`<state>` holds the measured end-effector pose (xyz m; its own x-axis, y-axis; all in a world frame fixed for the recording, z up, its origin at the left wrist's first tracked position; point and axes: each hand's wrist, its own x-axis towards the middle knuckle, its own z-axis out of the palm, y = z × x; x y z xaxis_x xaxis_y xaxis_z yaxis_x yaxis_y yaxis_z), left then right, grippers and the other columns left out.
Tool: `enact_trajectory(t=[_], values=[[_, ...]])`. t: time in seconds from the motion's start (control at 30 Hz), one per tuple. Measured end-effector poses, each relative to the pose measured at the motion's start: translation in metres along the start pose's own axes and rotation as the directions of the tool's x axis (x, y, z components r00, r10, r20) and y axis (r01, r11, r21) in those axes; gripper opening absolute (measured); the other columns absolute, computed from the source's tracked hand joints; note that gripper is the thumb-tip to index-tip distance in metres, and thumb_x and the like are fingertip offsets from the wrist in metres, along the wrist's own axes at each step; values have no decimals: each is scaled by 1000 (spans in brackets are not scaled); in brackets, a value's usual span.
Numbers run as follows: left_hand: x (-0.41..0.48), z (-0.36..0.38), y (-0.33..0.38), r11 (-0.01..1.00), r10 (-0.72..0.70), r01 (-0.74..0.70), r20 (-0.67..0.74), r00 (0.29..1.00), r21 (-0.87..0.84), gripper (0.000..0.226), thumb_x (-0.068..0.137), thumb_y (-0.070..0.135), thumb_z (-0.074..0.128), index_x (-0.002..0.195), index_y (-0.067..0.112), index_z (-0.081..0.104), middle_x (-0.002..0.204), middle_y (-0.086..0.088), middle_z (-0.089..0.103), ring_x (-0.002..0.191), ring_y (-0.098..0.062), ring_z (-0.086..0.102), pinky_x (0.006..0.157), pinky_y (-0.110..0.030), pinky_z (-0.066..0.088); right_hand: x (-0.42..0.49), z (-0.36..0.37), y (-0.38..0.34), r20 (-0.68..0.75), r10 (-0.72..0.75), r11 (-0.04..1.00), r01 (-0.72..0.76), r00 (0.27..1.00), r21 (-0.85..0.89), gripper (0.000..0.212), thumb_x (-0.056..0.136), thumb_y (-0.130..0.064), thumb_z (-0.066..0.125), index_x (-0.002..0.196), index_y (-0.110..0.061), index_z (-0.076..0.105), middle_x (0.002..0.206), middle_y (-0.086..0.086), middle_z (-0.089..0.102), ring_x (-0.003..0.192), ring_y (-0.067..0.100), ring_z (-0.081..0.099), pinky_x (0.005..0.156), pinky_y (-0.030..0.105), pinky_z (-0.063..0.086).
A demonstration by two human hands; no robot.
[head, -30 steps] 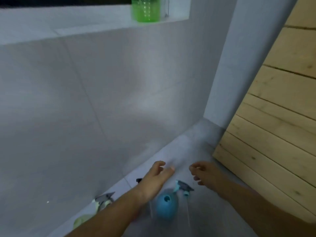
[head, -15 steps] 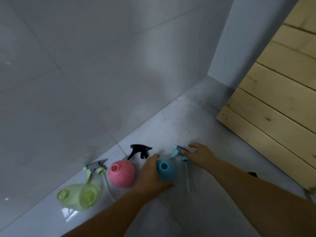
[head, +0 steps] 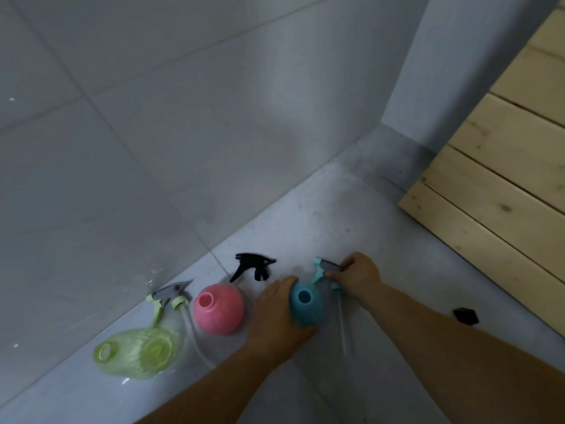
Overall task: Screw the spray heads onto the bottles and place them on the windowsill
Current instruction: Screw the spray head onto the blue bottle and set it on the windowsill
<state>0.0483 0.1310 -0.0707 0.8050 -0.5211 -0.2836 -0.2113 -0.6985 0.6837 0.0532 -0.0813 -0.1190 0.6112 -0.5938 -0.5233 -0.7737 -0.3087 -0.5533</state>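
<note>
A round blue bottle (head: 305, 304) stands on the floor with its neck bare, and my left hand (head: 276, 313) wraps its left side. My right hand (head: 359, 275) closes on the blue spray head (head: 324, 269) lying just behind the bottle; its clear tube (head: 342, 325) trails toward me. To the left stands a pink round bottle (head: 218, 309), with a black spray head (head: 252, 266) lying behind it. Further left a clear green bottle (head: 137, 351) lies on its side beside a green and grey spray head (head: 169, 295). The windowsill is out of view.
A tiled grey wall (head: 153, 133) rises right behind the bottles. Pale wooden planks (head: 504, 166) lean at the right, with a small black object (head: 465, 315) on the floor near my right forearm. The grey floor (head: 321, 215) runs into the corner.
My view has tilted down from the windowsill with its green bottle to the floor. Both hands came down: the left took the blue bottle, the right closed on the blue spray head.
</note>
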Motion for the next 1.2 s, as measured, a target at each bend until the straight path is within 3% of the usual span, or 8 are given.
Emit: enact_trajectory(t=[0.1, 0.2, 0.4, 0.63, 0.8, 0.93, 1.03, 1.2], values=[[-1, -2, 2, 1000, -7, 7, 16, 1000, -15, 82, 71, 47, 88, 140, 24, 52, 134, 4, 61, 122, -15, 58, 106, -41, 52, -1, -3, 3, 68, -6, 989, -4, 998, 148, 42, 64, -28, 90, 92, -10, 66, 83, 6, 65, 79, 23, 64, 69, 31, 52], [-3, -8, 7, 997, -11, 16, 58, 998, -82, 75, 71, 43, 88, 135, 27, 54, 129, 5, 63, 116, -15, 62, 100, -42, 56, -7, -15, 2, 175, -39, 947, -20, 984, 320, 37, 70, -20, 87, 101, -4, 74, 84, 7, 72, 77, 22, 69, 63, 28, 54], [-14, -50, 42, 992, 35, -24, 90, 995, -121, 77, 67, 39, 89, 133, 35, 49, 130, 2, 52, 116, -18, 58, 103, -38, 54, -38, -88, -39, 258, -159, 857, 3, 953, 516, 29, 82, -13, 77, 106, -4, 65, 94, 17, 74, 75, 23, 70, 60, 30, 57], [-49, -140, 115, 988, 137, -126, 139, 981, -88, 78, 65, 32, 95, 129, 38, 51, 133, -3, 49, 118, -23, 59, 105, -39, 54, -140, -215, -129, 72, -438, 669, 271, 896, 692, 7, 94, -15, 62, 98, -11, 66, 88, 7, 71, 72, 17, 73, 55, 23, 57], [-91, -197, 167, 976, 207, -197, 114, 972, -91, 87, 49, 49, 91, 128, 36, 58, 132, -3, 59, 117, -23, 65, 101, -44, 59, -238, -284, -173, -94, -580, 513, 452, 809, 730, 7, 93, -17, 63, 99, -13, 64, 89, 5, 72, 75, 15, 73, 62, 24, 59], [-128, -227, 190, 948, 285, -265, 97, 954, -178, 68, 65, 30, 96, 123, 37, 62, 122, 6, 68, 113, -17, 69, 97, -41, 62, -303, -315, -190, -275, -604, 375, 571, 748, 730, 22, 91, -18, 67, 111, -11, 62, 92, 5, 75, 85, 20, 73, 71, 30, 60], [-152, -238, 198, 939, 308, -292, 66, 949, -183, 71, 64, 31, 95, 127, 33, 62, 123, 4, 68, 114, -18, 69, 98, -43, 62, -339, -322, -196, -350, -610, 323, 626, 711, 710, 30, 89, -18, 70, 116, -10, 61, 91, 4, 77, 86, 19, 75, 72, 30, 60], [-181, -244, 203, 932, 332, -318, 60, 941, -172, 70, 69, 28, 95, 129, 33, 61, 124, 5, 68, 114, -16, 69, 98, -40, 61, -379, -307, -198, -397, -637, 309, 690, 661, 655, 19, 88, -13, 70, 104, -16, 61, 89, 4, 77, 85, 18, 73, 76, 32, 62]])
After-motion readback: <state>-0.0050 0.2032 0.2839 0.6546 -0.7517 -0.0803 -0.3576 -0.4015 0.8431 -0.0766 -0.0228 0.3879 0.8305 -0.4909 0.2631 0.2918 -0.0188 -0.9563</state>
